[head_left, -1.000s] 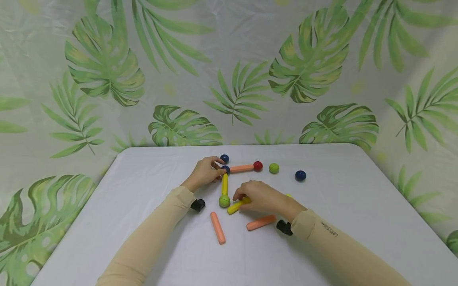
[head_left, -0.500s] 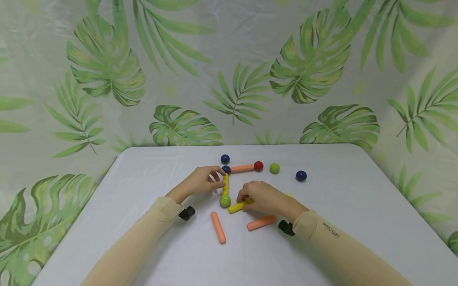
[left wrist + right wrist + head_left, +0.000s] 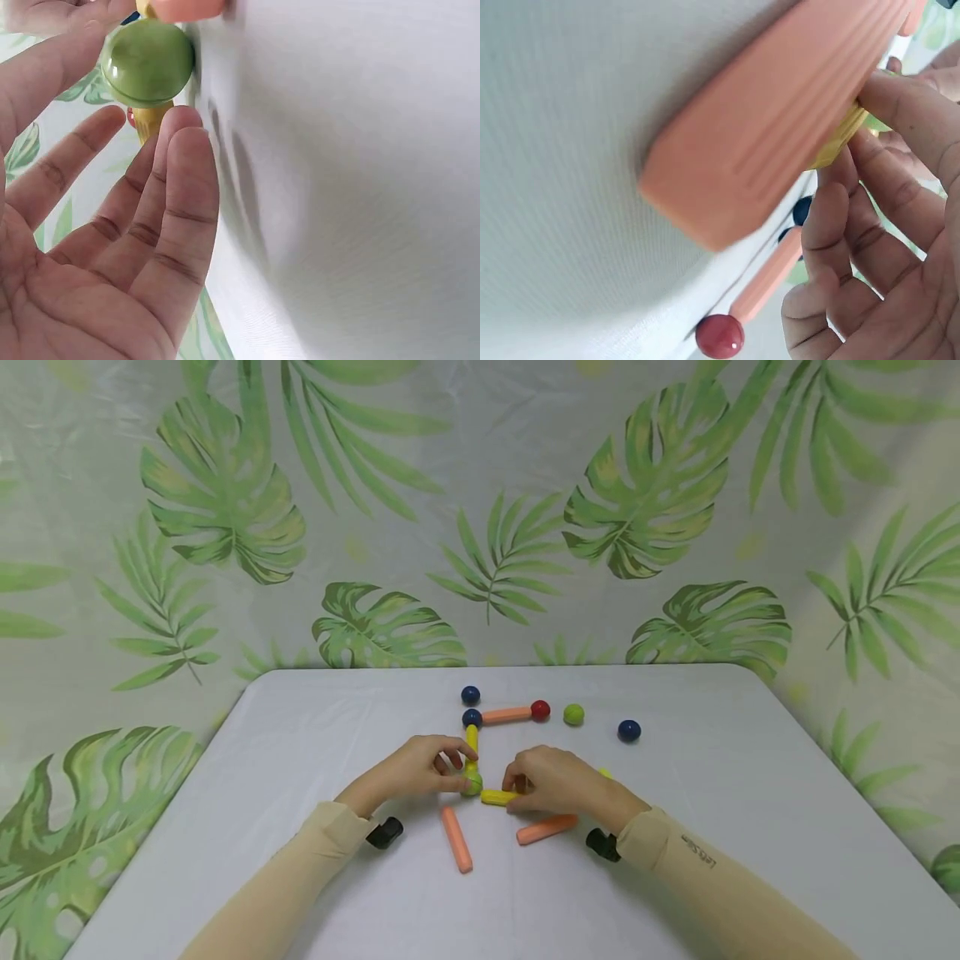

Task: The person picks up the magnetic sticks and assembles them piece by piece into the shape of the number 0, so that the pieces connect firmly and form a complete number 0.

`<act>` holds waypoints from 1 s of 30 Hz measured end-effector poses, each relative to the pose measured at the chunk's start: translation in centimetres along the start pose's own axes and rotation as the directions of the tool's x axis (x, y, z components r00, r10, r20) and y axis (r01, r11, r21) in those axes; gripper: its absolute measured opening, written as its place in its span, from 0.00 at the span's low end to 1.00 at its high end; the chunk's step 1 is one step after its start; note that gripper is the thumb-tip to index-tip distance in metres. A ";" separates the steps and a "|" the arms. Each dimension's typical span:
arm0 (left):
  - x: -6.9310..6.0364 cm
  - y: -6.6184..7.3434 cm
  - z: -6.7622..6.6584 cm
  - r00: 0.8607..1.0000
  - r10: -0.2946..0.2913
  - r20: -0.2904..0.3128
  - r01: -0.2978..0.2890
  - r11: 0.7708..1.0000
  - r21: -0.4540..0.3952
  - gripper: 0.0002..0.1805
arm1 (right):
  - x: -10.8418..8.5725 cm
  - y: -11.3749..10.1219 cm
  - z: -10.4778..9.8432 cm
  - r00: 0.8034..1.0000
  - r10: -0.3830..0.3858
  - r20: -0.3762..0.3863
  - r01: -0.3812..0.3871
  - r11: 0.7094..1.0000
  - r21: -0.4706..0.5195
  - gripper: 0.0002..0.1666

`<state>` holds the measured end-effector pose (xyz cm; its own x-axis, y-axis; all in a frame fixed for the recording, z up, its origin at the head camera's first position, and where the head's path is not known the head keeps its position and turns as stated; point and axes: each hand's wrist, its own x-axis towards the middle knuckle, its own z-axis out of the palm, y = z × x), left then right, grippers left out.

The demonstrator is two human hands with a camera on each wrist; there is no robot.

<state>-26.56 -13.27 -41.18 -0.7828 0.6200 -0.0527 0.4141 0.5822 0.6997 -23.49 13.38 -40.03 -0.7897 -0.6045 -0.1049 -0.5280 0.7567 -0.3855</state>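
Note:
In the head view my left hand [image 3: 423, 767] is at a green ball [image 3: 473, 786], the thumb tip against its near left side. Its index finger reaches over the yellow stick [image 3: 472, 739] above that ball. The left wrist view has the green ball [image 3: 148, 64] beyond loosely spread fingers. My right hand [image 3: 561, 785] pinches another yellow stick [image 3: 495, 797] between thumb and fingers, its free end pointing at the green ball with a small gap. A blue ball [image 3: 472, 718] sits at the standing row's far corner, where an orange stick [image 3: 506, 715] runs to a red ball [image 3: 540, 710].
Two loose orange sticks lie in front: one at the left [image 3: 457, 839], another below my right hand [image 3: 547, 829]. Farther back are a blue ball [image 3: 470, 695], a green ball [image 3: 573, 714] and another blue ball [image 3: 629, 731]. A yellow-green piece [image 3: 605, 772] shows partly behind my right wrist.
My left hand has let go of the corner blue ball and come nearer along the yellow stick to the green ball. The stick in my right hand has turned to lie more sideways.

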 end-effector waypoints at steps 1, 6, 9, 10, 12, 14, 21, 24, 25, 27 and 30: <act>-0.1 -0.1 0.1 1.000 0.003 0.002 -0.003 1.000 0.000 0.23 | -0.1 -0.1 0.1 1.000 0.011 0.000 -0.011 1.000 -0.001 0.08; -0.4 -0.4 0.4 0.999 0.037 0.010 -0.037 0.999 -0.004 0.21 | -0.3 -0.4 0.4 0.997 0.073 -0.002 -0.073 0.997 -0.013 0.07; -0.4 -0.6 0.5 0.998 0.057 0.014 -0.057 0.998 -0.010 0.21 | -0.5 -0.6 0.6 0.995 0.099 0.001 -0.099 0.995 -0.007 0.07; -0.4 -0.7 0.6 0.998 0.060 0.017 -0.060 0.998 -0.011 0.20 | -0.5 -0.6 0.7 0.994 0.108 0.001 -0.108 0.994 -0.003 0.08; -0.3 -0.8 0.6 0.998 0.065 0.024 -0.064 0.998 -0.011 0.20 | -0.6 -0.6 0.8 0.993 0.119 0.000 -0.119 0.993 0.014 0.08; -0.3 -0.8 0.6 0.997 0.066 0.030 -0.066 0.998 -0.008 0.20 | -0.7 -0.5 0.8 0.992 0.125 -0.007 -0.124 0.991 0.039 0.09; -0.1 -0.7 0.4 0.996 0.073 0.044 -0.073 0.997 -0.014 0.19 | -1.0 -0.4 1.0 0.995 0.102 -0.020 -0.095 0.970 0.222 0.09; 0.1 -0.7 0.5 0.996 0.080 0.043 -0.079 0.997 -0.017 0.18 | -1.0 -0.7 1.2 0.995 0.102 -0.013 -0.092 0.946 0.312 0.08; 0.1 -0.7 0.5 0.996 0.084 0.042 -0.083 0.996 -0.019 0.18 | -1.0 -0.8 1.3 0.994 0.112 -0.008 -0.102 0.935 0.338 0.08; 0.2 -0.7 0.5 0.996 0.083 0.041 -0.082 0.996 -0.022 0.18 | -0.9 -1.1 1.5 0.990 0.142 0.005 -0.133 0.915 0.381 0.08; 0.4 -0.8 0.6 0.996 0.080 0.039 -0.079 0.996 -0.033 0.18 | -1.0 -1.5 1.9 0.980 0.198 0.024 -0.189 0.886 0.423 0.09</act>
<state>-26.90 -13.16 -42.17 -0.7285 0.6847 -0.0238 0.4591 0.5137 0.7248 -21.36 12.38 -41.05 -0.8710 -0.4483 -0.2011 -0.1858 0.6794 -0.7098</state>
